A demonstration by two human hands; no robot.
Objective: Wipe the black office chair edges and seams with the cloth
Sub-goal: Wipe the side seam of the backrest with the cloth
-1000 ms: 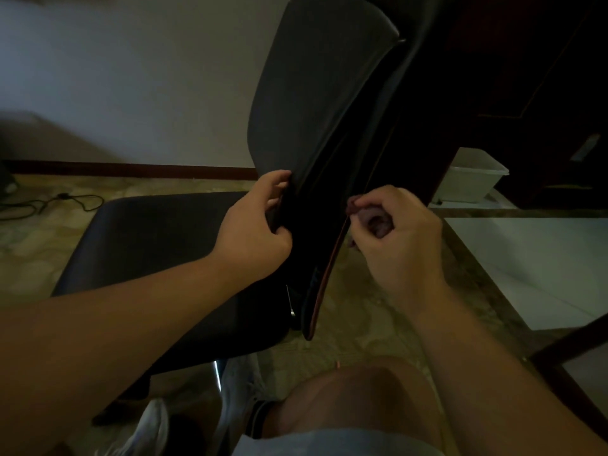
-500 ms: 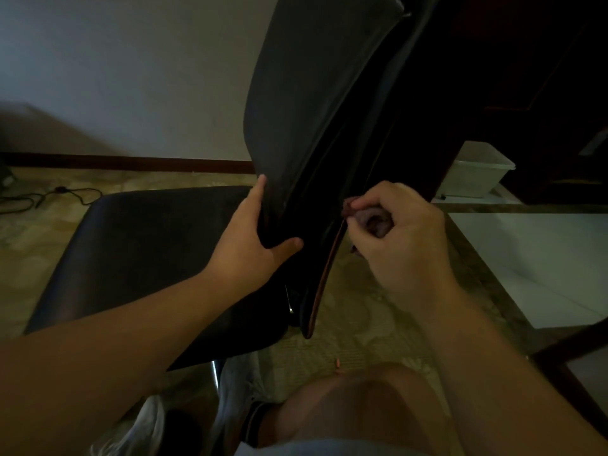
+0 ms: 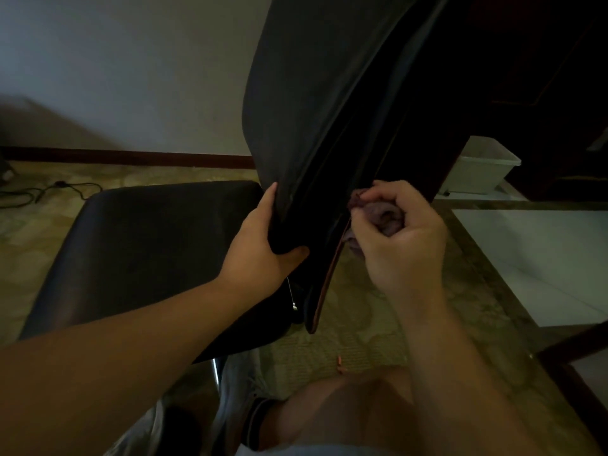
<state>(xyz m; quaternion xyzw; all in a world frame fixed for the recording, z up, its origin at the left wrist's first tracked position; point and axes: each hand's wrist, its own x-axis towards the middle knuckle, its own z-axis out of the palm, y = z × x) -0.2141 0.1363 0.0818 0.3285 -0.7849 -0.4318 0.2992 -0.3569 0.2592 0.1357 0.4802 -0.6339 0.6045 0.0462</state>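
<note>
The black office chair's backrest [image 3: 329,93] rises at the centre, and its seat [image 3: 158,245] spreads to the left. My left hand [image 3: 260,248] holds the lower front edge of the backrest, fingers straight along it and thumb hooked under. My right hand [image 3: 401,238] grips a bunched purple cloth [image 3: 383,213] and presses it against the backrest's rear edge, where a brown seam strip [image 3: 329,278] runs down. Most of the cloth is hidden inside my fist.
A white plastic bin [image 3: 480,166] stands behind the chair at the right. White floor panels [image 3: 543,258] lie to the right, a dark wooden frame [image 3: 572,360] at the lower right. Cables [image 3: 49,189] trail on the floor at far left. My knee [image 3: 355,413] and shoe [image 3: 237,383] are below.
My left hand's fingers uncurled from the backrest edge and now lie straight along it with the thumb under. My right hand with the cloth stayed at the rear edge.
</note>
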